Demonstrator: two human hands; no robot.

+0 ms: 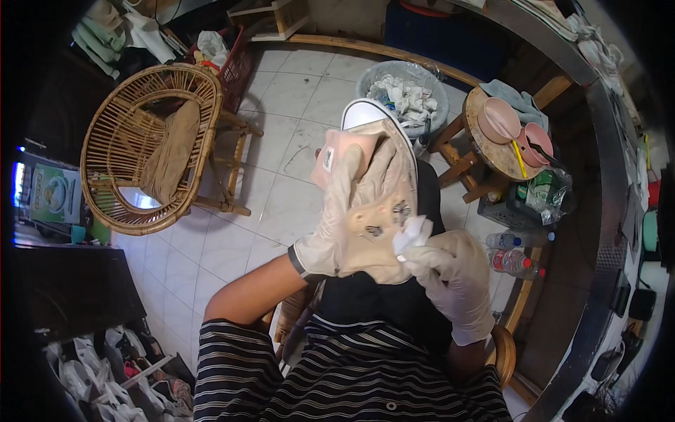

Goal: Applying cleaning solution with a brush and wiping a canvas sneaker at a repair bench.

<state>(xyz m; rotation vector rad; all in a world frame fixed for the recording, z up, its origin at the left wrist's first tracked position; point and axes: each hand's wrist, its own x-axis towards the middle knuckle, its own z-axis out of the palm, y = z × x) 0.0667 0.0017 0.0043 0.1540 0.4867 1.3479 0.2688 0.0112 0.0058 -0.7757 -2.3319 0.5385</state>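
My left hand [337,211], in a whitish glove, grips a beige high-top canvas shoe [369,248] with its fingers inside the opening and the thumb over the pink tongue [343,153]. The shoe lies above my lap, its white toe cap [366,112] pointing away from me, and dark printed or drawn motifs mark its side. My right hand [453,274], also gloved, pinches a crumpled white tissue or cloth [413,236] against the shoe's side near the heel part.
A rattan chair [153,147] stands at the left. Ahead is a basin [403,95] of crumpled white paper. On the right, a round wooden stool [477,121] bears pink bowls [498,120], a yellow-handled tool and a grey cloth; plastic bottles [511,261] lie below it.
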